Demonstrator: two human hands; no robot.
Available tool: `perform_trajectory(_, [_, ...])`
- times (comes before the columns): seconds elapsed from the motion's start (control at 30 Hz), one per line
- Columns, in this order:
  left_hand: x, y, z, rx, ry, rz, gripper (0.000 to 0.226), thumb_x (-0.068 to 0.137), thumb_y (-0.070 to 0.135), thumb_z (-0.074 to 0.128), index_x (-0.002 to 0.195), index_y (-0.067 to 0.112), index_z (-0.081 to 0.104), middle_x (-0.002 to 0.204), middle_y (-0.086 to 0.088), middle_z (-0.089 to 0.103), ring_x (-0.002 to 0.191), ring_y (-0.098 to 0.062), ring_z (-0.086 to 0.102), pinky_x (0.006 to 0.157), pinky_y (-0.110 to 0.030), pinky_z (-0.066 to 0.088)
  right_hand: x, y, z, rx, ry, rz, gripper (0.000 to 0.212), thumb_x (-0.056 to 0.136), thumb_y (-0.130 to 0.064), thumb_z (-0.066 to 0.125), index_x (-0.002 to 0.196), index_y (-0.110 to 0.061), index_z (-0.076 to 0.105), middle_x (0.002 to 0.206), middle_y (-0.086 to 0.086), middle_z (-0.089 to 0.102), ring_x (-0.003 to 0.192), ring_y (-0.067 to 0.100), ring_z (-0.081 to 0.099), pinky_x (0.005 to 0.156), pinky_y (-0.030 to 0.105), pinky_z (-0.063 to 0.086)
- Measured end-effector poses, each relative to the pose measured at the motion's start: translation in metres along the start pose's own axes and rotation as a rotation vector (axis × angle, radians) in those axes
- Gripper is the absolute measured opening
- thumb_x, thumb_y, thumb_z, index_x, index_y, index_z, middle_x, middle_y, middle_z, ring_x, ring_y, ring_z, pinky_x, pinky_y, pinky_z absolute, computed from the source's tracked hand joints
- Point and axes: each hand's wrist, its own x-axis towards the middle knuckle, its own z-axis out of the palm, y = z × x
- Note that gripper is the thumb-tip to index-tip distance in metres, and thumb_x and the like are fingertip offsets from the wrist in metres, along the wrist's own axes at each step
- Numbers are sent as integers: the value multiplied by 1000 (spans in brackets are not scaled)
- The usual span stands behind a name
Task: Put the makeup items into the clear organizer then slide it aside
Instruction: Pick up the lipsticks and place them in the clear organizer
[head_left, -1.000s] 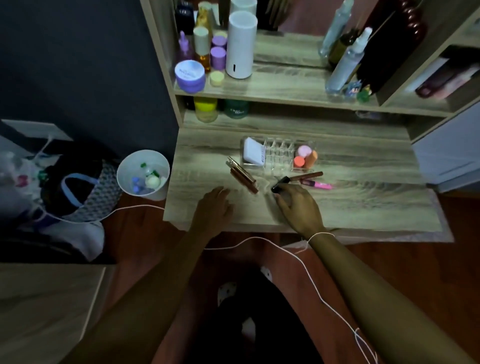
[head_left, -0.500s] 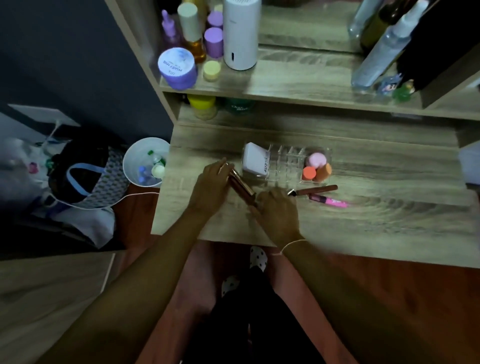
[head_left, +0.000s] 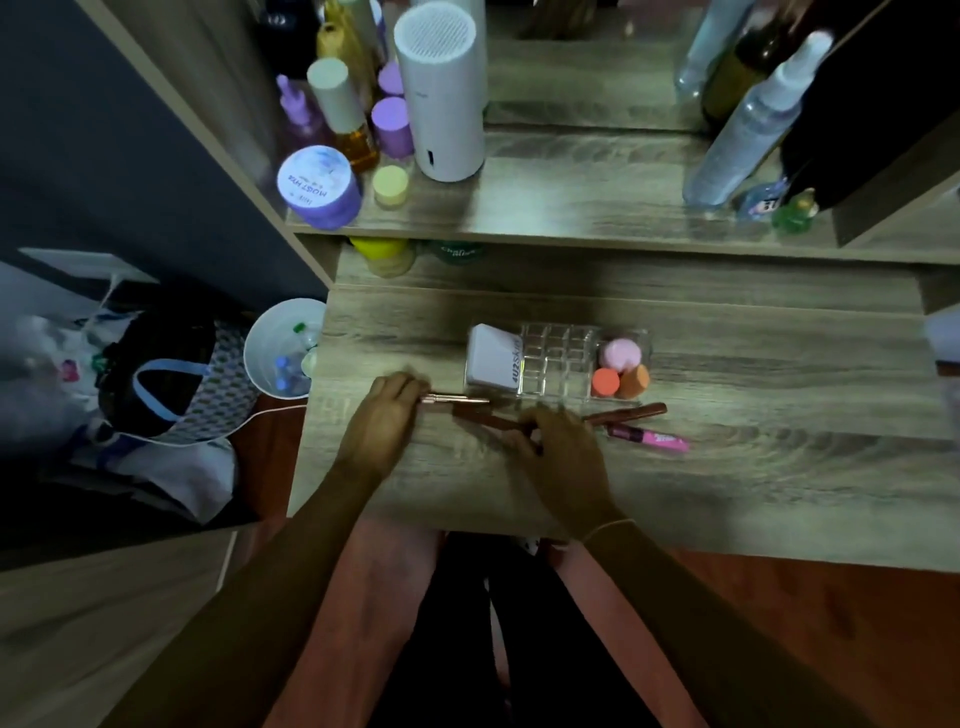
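Note:
The clear organizer (head_left: 558, 358) stands mid-desk, holding a white compact (head_left: 491, 358) at its left end and pink and orange sponges (head_left: 621, 369) at its right. Just in front of it, my left hand (head_left: 382, 421) pinches one end of a rose-gold tube (head_left: 457, 399). My right hand (head_left: 561, 452) is closed on the end of a brown tube (head_left: 485, 417) that lies under the gold one. A second brown tube (head_left: 626, 412) and a pink tube (head_left: 649, 438) lie on the desk to the right of my right hand.
A shelf above the desk (head_left: 753, 493) carries jars, bottles and a white cylinder (head_left: 441, 93). A white bin (head_left: 283, 348) and a bag (head_left: 166, 379) sit on the floor left of the desk.
Both hands moved from the desk front up to the tubes by the organizer. The left hand took the rose-gold tube, the right the brown one. The camera leaned in closer.

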Motion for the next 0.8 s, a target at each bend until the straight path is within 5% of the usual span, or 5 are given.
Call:
perform_trajectory(0.13, [-14,-12,-2,-56,29,9,28,89,-1,55,118,2,58,118,-19,59,106,-33,51,92,-36,40,-4,1,-22,245,53,48,29,87,-23,67,91,-47,53,78,-17,64,76,-8,61,62,4,44])
perform_trajectory(0.33, [-33,-17,-7,-261,159,-61,15,94,9,52,108,10,60,106,-11,63,98,-25,55,83,-24,36,-5,-5,-36,362,224,14,20,88,-15,68,107,-22,69,76,-11,68,69,-15,62,61,-3,41])
perform_trajectory(0.53, [-2,26,-22,-586,244,-156,16,94,13,52,110,15,55,105,-4,66,92,-14,63,76,-25,49,3,-15,-48,455,270,68,36,84,-20,73,117,-24,59,93,-9,72,88,-3,67,76,6,50])
perform_trajectory(0.67, [25,59,-26,-682,255,-156,19,94,15,53,113,14,52,98,4,63,78,1,60,64,-6,46,9,-17,-52,475,316,86,27,84,-17,74,106,-24,60,97,-8,70,91,4,70,77,16,55])
perform_trajectory(0.8, [48,77,-31,-680,235,-56,17,94,13,53,111,9,54,98,-2,62,81,-9,59,69,-12,48,14,-15,-55,412,369,62,19,90,-18,66,108,-25,63,91,-7,67,88,10,66,78,16,51])
